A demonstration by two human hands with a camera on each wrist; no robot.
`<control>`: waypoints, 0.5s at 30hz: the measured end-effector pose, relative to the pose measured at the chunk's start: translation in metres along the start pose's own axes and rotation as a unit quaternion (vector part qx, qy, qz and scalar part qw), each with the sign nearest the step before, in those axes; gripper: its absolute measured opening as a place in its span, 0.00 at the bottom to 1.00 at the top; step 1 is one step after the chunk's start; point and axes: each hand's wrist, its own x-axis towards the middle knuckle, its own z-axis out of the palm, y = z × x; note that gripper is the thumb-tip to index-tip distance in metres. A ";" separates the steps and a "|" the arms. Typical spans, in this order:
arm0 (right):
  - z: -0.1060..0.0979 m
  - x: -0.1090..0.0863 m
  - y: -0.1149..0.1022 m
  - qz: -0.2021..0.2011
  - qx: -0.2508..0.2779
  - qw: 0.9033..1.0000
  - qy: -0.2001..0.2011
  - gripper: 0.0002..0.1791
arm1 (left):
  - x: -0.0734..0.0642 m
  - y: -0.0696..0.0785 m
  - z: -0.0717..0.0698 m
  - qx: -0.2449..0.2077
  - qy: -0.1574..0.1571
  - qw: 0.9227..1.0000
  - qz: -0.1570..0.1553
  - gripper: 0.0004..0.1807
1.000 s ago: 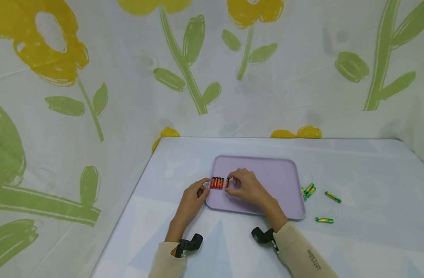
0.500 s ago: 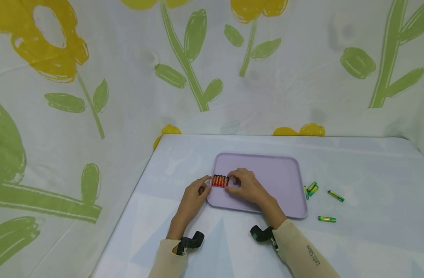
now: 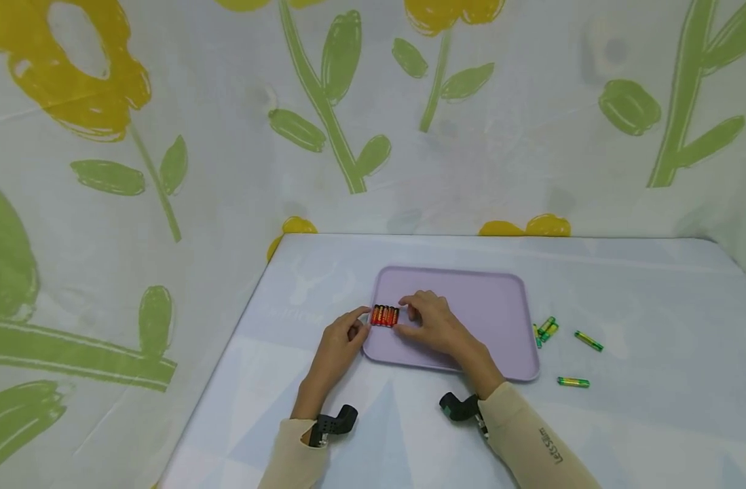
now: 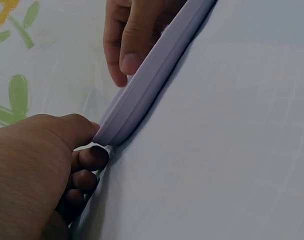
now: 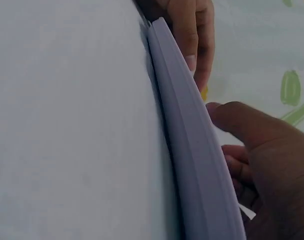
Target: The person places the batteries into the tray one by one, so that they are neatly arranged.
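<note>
Several red-and-black batteries [image 3: 385,316] lie side by side in a row at the left end of a lilac tray [image 3: 470,322]. My left hand [image 3: 339,343] rests at the tray's left edge, with index finger and thumb by the row's left end. In the left wrist view its thumb touches the tray's rim [image 4: 136,100], other fingers curled below. My right hand [image 3: 434,322] hovers over the tray just right of the row, thumb and index finger parted and nothing seen between them. The batteries are hidden by the tray's wall in both wrist views.
Several green-and-yellow batteries lie on the table right of the tray: a small cluster [image 3: 547,328] by its edge, one slanted battery [image 3: 588,340] and one nearer battery [image 3: 573,382]. A flower-printed curtain [image 3: 507,163] stands behind the white table [image 3: 654,305].
My right hand has slid a red battery left against the others, closing the gap in the row, and has let go of it. The left hand has stayed at the tray's edge.
</note>
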 end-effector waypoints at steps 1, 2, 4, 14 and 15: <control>-0.005 -0.001 -0.002 0.001 -0.001 1.000 0.002 0.23 | 0.000 0.000 0.000 -0.002 -0.001 1.000 -0.001 0.18; -0.010 -0.002 -0.004 0.001 -0.001 1.000 0.007 0.23 | 0.000 0.000 0.000 -0.003 -0.001 1.000 -0.002 0.18; -0.022 -0.005 -0.009 -0.003 0.002 1.000 0.022 0.22 | 0.001 0.000 0.000 -0.005 0.000 1.000 -0.001 0.18; -0.063 -0.035 -0.018 -0.027 -0.013 0.997 0.077 0.16 | -0.002 0.000 0.002 -0.013 0.008 1.000 0.000 0.17; -0.065 -0.038 -0.017 -0.029 -0.017 0.996 0.081 0.16 | -0.003 -0.001 0.002 -0.015 0.007 1.000 0.000 0.17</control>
